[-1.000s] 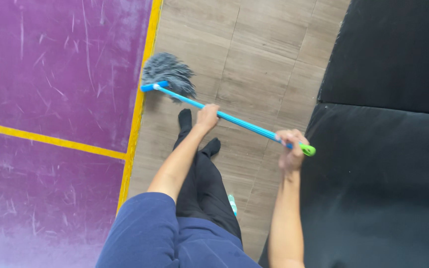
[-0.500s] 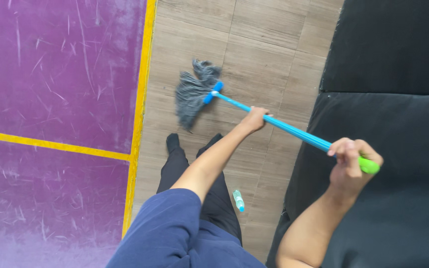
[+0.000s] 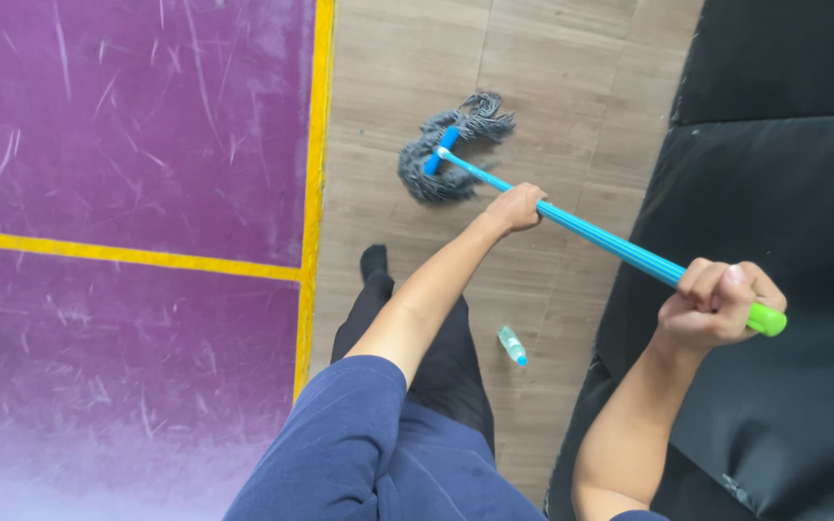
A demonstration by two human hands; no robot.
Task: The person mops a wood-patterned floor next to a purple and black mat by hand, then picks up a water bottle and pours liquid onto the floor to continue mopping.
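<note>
Left hand: the left hand (image 3: pixel 514 207) is closed round the blue mop handle (image 3: pixel 581 229) partway down its length, arm stretched out over the floor.
Right hand: the right hand (image 3: pixel 716 304) is fisted tight round the upper end of the same handle, just below the green cap (image 3: pixel 767 319), and it hovers above the black cushion.
Mop: the handle slants from the lower right up to the left; the grey string mop head (image 3: pixel 451 150) lies spread on the wood-look floor (image 3: pixel 552 58), fixed to the handle by a blue clamp.
Floor on the left: a scuffed purple mat (image 3: pixel 127 125) covers the left side, edged by a yellow stripe (image 3: pixel 319 145) that runs just beside the mop head without touching it; a second yellow line crosses the mat.
Right side: a black cushion (image 3: pixel 784 193), in sections with a seam between, hems in the strip of floor, so the mop head sits in a narrow lane between mat and cushion.
On the floor: a small clear bottle with a blue cap (image 3: pixel 512 344) lies on its side near the cushion's edge, beside the person's leg.
Person: dark trousers and a dark sock (image 3: pixel 374 260) stand on the floor below the mop head; navy sleeves show at the bottom.
</note>
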